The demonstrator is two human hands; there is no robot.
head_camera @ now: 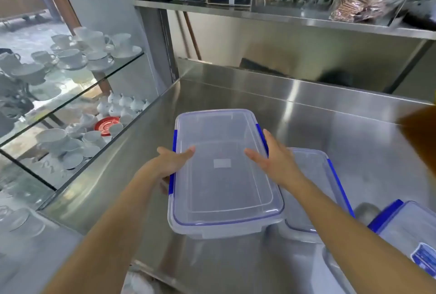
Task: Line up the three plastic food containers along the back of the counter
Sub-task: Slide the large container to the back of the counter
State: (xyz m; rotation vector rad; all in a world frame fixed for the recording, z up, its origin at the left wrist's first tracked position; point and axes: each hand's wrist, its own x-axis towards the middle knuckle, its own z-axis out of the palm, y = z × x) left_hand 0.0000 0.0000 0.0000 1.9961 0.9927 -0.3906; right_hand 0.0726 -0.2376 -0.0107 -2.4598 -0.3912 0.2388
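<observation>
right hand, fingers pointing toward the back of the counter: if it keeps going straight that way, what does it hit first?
Probably nothing on the counter: beyond the right hand the steel counter looks bare up to its raised back lip, which it would likely meet first. Depth is unclear.

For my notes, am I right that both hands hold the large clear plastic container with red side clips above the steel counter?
Not quite: the head view shows the large clear plastic container has blue side clips, not red. Both the left hand and right hand do hold it above the steel counter.
</observation>
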